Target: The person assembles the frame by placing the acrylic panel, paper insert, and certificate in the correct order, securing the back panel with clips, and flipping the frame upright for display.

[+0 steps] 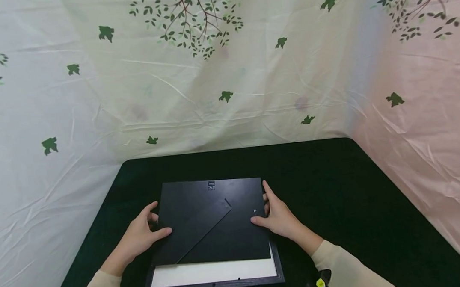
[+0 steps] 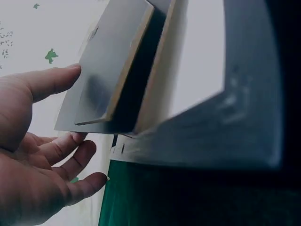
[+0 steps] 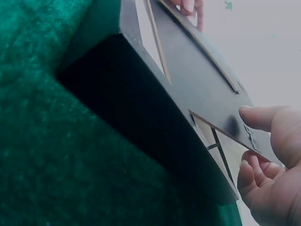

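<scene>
A black backing board [image 1: 191, 218] with a folded stand flap and a metal hanger lies tilted over a black picture frame [image 1: 217, 285]. My left hand [image 1: 139, 235] holds the board's left edge, thumb on top and fingers at the underside. At the right edge, my right hand [image 1: 279, 214] pinches the board between thumb and fingers. Below the board's near edge, a strip of white sheet [image 1: 216, 272] shows inside the frame. In the right wrist view, a gap separates the backing board [image 3: 202, 70] from the frame [image 3: 141, 103] near the right hand.
The dark green cloth-covered table [image 1: 332, 186] extends around the frame. A pale curtain [image 1: 250, 74] printed with leaves and branches hangs behind the table's far edge and along both sides.
</scene>
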### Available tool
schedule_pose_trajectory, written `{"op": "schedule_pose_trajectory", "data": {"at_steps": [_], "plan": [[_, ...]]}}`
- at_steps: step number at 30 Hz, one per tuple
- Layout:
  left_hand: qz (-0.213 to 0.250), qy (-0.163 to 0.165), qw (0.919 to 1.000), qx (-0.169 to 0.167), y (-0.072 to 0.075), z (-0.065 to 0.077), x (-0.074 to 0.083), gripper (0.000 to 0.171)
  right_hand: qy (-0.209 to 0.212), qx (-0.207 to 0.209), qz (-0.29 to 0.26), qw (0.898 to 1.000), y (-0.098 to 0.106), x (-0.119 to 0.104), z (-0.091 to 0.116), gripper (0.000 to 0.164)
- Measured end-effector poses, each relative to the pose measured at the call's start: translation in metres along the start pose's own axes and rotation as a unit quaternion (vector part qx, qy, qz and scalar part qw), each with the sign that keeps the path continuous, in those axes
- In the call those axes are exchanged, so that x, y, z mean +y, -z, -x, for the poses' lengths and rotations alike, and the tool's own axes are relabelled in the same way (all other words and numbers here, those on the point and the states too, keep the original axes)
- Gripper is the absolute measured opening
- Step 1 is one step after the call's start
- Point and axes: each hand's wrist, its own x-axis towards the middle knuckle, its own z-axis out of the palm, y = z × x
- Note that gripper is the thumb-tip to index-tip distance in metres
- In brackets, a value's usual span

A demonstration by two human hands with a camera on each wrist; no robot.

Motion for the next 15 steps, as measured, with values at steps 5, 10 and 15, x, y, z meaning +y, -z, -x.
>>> {"op": "schedule_pose_trajectory", "data": {"at_steps": [5,10,15], "plan": [[-0.009,0.004,1.0000,-0.001,0.000,0.001,-0.003,0.088,0.014,-0.010,0.005,1.000,0.002,0.002,0.003,0.108],[-0.002,-0.008,1.0000,0.001,-0.002,0.002,-0.008,0.080,0.041,-0.028,0.032,0.998,0.004,0.004,0.007,0.097],[-0.007,-0.015,0.9999,0.005,-0.004,0.004,-0.012,0.079,0.046,-0.033,0.044,0.997,0.006,0.004,0.010,0.093]]}}
